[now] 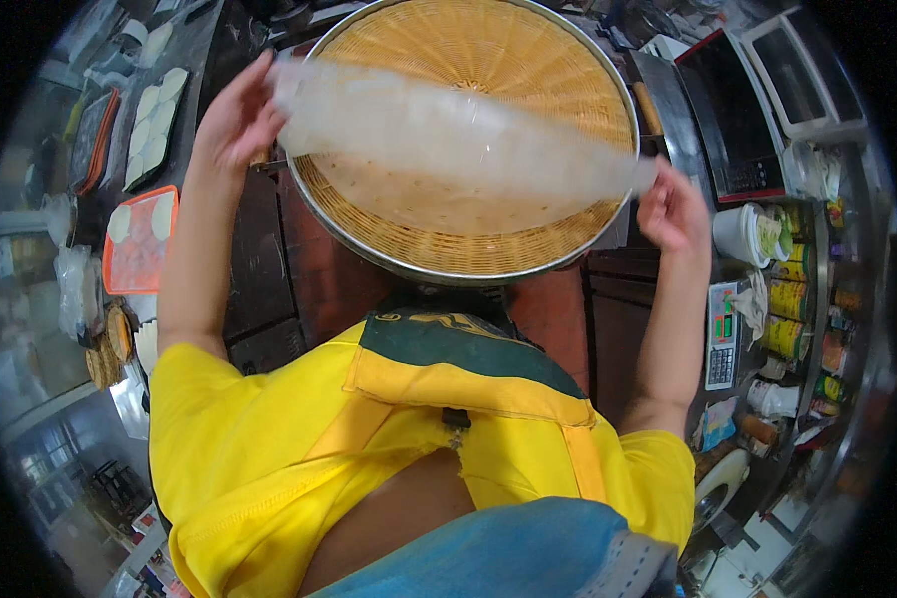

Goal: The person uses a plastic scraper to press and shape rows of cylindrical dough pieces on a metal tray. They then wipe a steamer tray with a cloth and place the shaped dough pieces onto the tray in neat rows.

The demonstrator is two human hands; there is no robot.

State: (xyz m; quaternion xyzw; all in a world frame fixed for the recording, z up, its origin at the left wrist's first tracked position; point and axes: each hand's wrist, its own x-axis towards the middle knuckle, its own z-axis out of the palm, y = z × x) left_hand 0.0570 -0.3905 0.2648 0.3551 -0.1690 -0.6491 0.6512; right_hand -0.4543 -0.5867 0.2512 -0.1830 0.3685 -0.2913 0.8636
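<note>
A thin whitish translucent sheet (433, 127), blurred by motion, is stretched between my two hands above a round woven tray (463, 258) with a metal rim. My left hand (247, 112) pinches the sheet's left end beyond the tray's left rim. At the right rim, my right hand (671, 205) grips the other end, which sits lower in the view. Beneath the sheet's near edge, a pale round layer shows on the weave. Whether the sheet is cloth or plastic film, I cannot tell.
On the left counter are a dark tray of pale dough rounds (149, 127) and an orange-rimmed tray (108, 261). To the right stand a microwave oven (729, 119), a white tub (734, 233), a digital scale (720, 336) and several yellow cans (788, 299).
</note>
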